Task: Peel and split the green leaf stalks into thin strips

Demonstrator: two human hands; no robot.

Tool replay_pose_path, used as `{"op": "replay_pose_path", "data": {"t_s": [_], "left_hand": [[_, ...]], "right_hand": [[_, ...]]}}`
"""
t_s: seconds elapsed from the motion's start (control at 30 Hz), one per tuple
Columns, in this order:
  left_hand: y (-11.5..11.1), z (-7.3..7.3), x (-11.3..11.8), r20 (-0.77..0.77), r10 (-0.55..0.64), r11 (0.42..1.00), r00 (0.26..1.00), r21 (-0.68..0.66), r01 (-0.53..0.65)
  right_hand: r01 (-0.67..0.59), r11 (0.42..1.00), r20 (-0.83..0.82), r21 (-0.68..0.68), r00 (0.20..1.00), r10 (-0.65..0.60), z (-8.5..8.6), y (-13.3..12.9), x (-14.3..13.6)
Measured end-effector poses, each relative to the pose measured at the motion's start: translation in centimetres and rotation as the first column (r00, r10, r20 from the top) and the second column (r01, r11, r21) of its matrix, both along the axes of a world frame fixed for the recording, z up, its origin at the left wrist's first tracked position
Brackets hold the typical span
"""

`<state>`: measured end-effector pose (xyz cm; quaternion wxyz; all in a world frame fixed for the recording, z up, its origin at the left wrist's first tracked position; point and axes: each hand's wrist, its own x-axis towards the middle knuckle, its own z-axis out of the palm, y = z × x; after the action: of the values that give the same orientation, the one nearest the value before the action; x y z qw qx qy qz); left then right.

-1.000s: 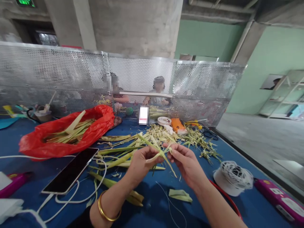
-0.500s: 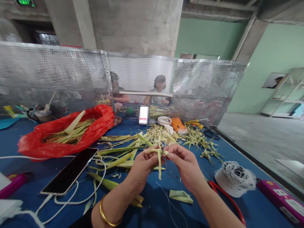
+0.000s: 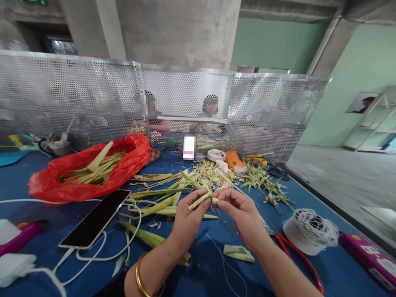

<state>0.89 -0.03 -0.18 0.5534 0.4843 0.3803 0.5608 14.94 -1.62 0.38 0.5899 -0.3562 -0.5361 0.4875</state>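
Left hand (image 3: 192, 212): nearly closed, pinching a leaf strip (image 3: 200, 200) between thumb and fingers. Right hand (image 3: 236, 208): fingers curled, fingertips pinching a pale end just beside it; whether both pieces join cannot be told. The strip, held above the blue tabletop (image 3: 198, 280), is narrow, yellow-green and nearly straight. Step in hand: apparently two-handed fingertip shaping. Next move calls for a steady left pinch. Beyond: loose leaf shreds (image 3: 212, 173).

bare left hand (image 3: 191, 213) right of the crinkly red plastic bag (image 3: 46, 183), kinda pinched up, bare right hand (image 3: 239, 209) farther from it, pinching too, forearms (image 3: 165, 255) angled inward
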Motion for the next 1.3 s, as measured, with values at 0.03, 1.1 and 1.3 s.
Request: {"op": "replay_pose_path", "data": {"t_s": [0.03, 1.1, 1.3], "left_hand": [[0.1, 0.0, 0.0, -0.007, -0.006, 1.000, 1.000, 0.000, 0.006], [0.4, -0.5, -0.3, -0.112, -0.369, 0.928, 0.923, 0.005, 0.372], [0.5, -0.6, -0.5, -0.070, -0.346, 0.938, 0.936, 0.006, 0.347]], "right_hand": [[-0.004, 1.000, -0.001, -0.013, 1.000, 0.004, 0.1, -0.1, 0.1], [0.171, 0.983, 0.286, 0.071, 0.940, -0.184, 1.1, 0.0, 1.5], [0.142, 0.990, 0.228, -0.021, 0.964, -0.134, 1.0, 0.0, 1.5]]}}
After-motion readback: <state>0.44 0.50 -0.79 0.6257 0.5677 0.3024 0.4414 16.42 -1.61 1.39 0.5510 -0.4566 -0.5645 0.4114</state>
